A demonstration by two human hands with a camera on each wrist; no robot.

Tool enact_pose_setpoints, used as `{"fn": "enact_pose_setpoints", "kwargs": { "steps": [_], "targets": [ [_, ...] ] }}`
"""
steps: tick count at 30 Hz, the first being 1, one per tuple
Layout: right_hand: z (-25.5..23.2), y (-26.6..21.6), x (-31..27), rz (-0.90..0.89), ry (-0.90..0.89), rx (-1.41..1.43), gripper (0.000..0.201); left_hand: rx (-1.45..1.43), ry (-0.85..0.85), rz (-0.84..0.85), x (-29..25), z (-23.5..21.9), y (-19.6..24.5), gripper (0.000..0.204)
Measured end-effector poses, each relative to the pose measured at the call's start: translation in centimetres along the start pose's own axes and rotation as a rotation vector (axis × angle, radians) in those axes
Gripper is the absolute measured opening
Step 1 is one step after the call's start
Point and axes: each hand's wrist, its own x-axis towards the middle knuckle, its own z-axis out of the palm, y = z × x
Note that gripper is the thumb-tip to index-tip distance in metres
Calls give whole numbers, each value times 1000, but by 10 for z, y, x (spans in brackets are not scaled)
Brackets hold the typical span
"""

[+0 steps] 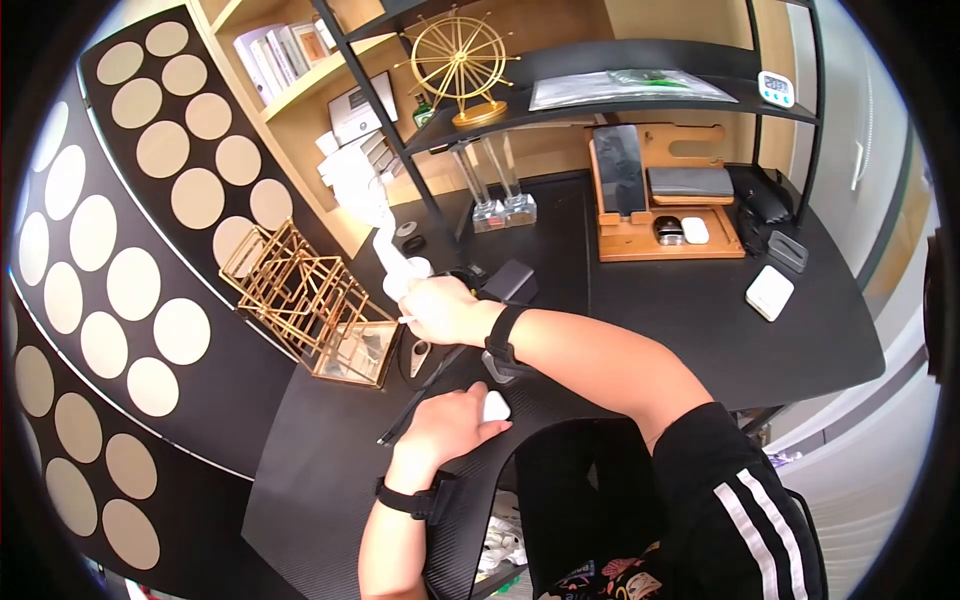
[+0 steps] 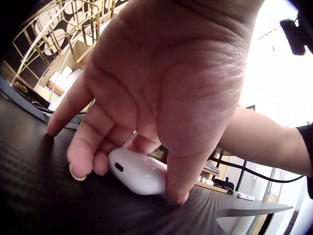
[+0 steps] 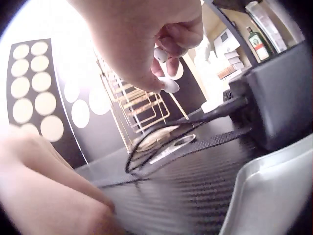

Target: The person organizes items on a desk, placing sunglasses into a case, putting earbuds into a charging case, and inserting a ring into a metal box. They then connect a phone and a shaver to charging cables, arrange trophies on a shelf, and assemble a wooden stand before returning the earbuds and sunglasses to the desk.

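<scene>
A small white rounded case [image 1: 495, 406] [image 2: 139, 172] lies at the desk's near edge, pinched between the thumb and fingers of the left hand [image 1: 440, 428] [image 2: 166, 73]. In the left wrist view the index or an outer finger reaches out to touch the desk. The right hand [image 1: 443, 308] [image 3: 142, 39] is raised above the desk, farther forward than the left. Its curled fingers hold small white earbud-like pieces, one [image 3: 169, 84] at the fingertips and another [image 3: 160, 55] nearer the palm. The case's lid state cannot be told.
A gold wire frame [image 1: 310, 290] stands left of the right hand. Black cables [image 3: 195, 117] and a dark box-shaped adapter [image 1: 510, 282] [image 3: 281, 93] lie near it. Farther right are a wooden stand [image 1: 672, 247] and a white square item [image 1: 769, 293]. Shelves rise behind.
</scene>
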Motion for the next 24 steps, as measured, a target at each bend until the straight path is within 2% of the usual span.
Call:
{"fn": "enact_pose_setpoints", "kwargs": {
  "steps": [2, 6, 7, 9, 10, 11, 15, 16, 19, 24],
  "targets": [
    [-19, 12, -11, 102, 151, 164, 15, 9, 5, 10, -1, 2, -2, 50],
    [-54, 47, -39, 344, 253, 527, 17, 51, -25, -24, 0, -5, 5, 49],
    [-60, 59, -50, 418, 190, 696, 15, 60, -32, -48, 0, -5, 5, 49],
    [-65, 80, -74, 417, 301, 964, 14, 56, -22, -68, 1, -8, 7, 48],
    [-81, 79, -88, 466, 331, 974, 13, 10, 10, -51, 1, -10, 8, 47],
    [-99, 77, -107, 599, 300, 1041, 13, -39, 47, -36, 0, -13, 11, 47],
    [-145, 84, -174, 765, 209, 1254, 11, -418, 231, -70, 7, -22, 32, 40],
    [-152, 91, -188, 806, 180, 1318, 11, -636, 291, -30, 14, -20, 36, 35],
    [-171, 104, -226, 927, 230, 1423, 10, -1080, 207, 97, 44, -29, 66, 22],
    [-196, 118, -277, 1054, 291, 1459, 10, -1325, 143, 271, 115, -29, 128, 17]
  ]
}}
